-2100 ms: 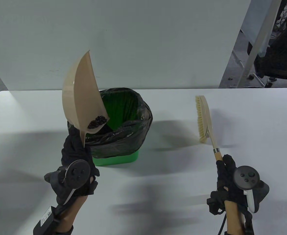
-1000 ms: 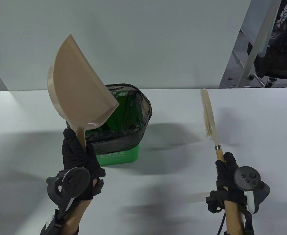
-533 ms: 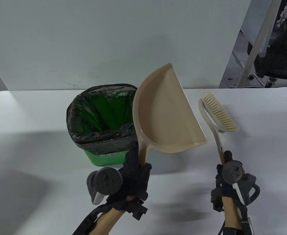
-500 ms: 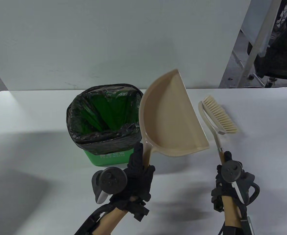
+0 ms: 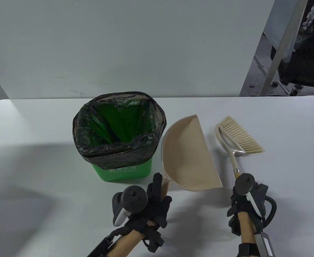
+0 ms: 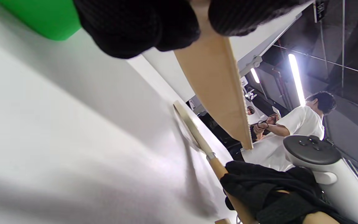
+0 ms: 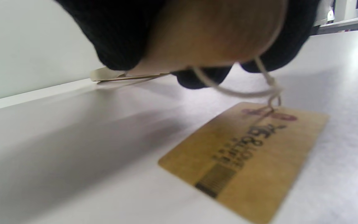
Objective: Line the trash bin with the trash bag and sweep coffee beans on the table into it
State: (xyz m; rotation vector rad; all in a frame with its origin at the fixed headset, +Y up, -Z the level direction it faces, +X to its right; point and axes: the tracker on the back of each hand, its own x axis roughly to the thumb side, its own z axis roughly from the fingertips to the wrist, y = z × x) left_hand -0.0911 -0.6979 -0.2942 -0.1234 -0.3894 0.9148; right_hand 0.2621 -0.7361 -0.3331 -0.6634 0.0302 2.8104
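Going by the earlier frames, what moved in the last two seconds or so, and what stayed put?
The left hand tipped the beans out of the dustpan over the bin, then carried the empty dustpan to the bin's right and lowered it toward the table. The right hand turned the brush bristles to the right and lowered it beside the dustpan. Both grips are unchanged; the lined bin stayed in place.

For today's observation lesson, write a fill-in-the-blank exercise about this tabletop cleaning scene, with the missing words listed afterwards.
1. The left hand holds the handle of the beige ____.
2. The right hand grips the ____ by its wooden handle.
3. The green trash bin is lined with a ____ trash bag.
4. A tag hangs on a ____ from the handle's end.

Missing words: dustpan; brush; black; string
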